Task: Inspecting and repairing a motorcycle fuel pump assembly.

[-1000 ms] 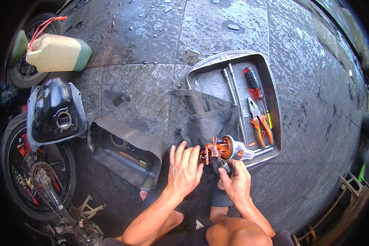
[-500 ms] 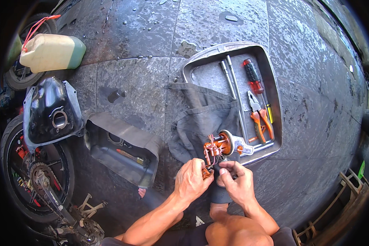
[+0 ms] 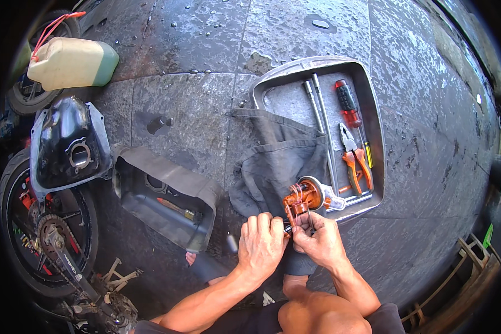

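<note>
An orange fuel pump with pinkish wires and a pale round flange sits in front of me, by the near edge of the tool tray. My right hand is closed on its orange frame, thumb and fingers pinching the near end. Curled fingers of my left hand meet the pump's lower left end, where a small dark piece shows at the fingertips; most of that grip is hidden. On the left of this hand is a small grey cylinder.
A grey tray holds pliers, a screwdriver and long metal rods. Dark cloth drapes over its left side. Leftward are an open dark box, a black fuel tank, a jerrycan and a motorcycle wheel.
My right hand has moved up onto the pump's frame, and the pump has turned slightly. My left fingers have rolled over its lower end. The small grey cylinder now shows beside my left hand.
</note>
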Available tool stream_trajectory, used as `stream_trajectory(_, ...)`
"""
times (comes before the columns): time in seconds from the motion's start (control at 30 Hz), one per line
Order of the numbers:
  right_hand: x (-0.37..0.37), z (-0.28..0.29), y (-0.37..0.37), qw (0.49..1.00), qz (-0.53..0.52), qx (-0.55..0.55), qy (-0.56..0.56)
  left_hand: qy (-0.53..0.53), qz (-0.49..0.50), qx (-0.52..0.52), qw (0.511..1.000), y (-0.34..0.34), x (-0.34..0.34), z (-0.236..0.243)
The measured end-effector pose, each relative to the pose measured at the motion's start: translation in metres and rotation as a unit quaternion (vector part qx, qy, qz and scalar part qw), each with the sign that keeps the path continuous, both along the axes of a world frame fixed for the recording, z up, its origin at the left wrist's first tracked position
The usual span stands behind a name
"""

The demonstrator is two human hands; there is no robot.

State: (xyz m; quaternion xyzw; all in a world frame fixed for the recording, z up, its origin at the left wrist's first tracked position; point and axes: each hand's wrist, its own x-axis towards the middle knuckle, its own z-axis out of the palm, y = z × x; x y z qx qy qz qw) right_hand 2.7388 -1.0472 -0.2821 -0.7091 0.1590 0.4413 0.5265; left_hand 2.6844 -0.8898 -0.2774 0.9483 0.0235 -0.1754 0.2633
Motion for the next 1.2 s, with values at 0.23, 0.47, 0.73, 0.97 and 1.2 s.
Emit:
stream_trajectory(0.23, 0.006, 0.004, 0.004, 0.993, 0.094, -0.036, -0.054, 0.034, -0.059, 0.086, 0.994, -0.004, -0.004, 0.003)
stream_trajectory(0.47, 0.012, 0.004, -0.001, 0.992, 0.119, -0.013, -0.03, 0.025, -0.082, 0.087, 0.993, -0.001, -0.002, 0.009)
stream_trajectory(0.73, 0.029, 0.007, -0.004, 0.986, 0.167, -0.012, 0.012, -0.022, -0.113, 0.089, 0.989, 0.002, 0.009, 0.013)
stream_trajectory(0.97, 0.027, 0.01, -0.001, 0.986, 0.165, -0.007, -0.005, -0.029, -0.123, 0.08, 0.989, 0.006, 0.01, 0.011)
stream_trajectory(1.2, 0.03, 0.011, 0.004, 0.986, 0.165, -0.027, 0.0, -0.044, -0.121, 0.051, 0.99, 0.008, 0.009, 0.004)
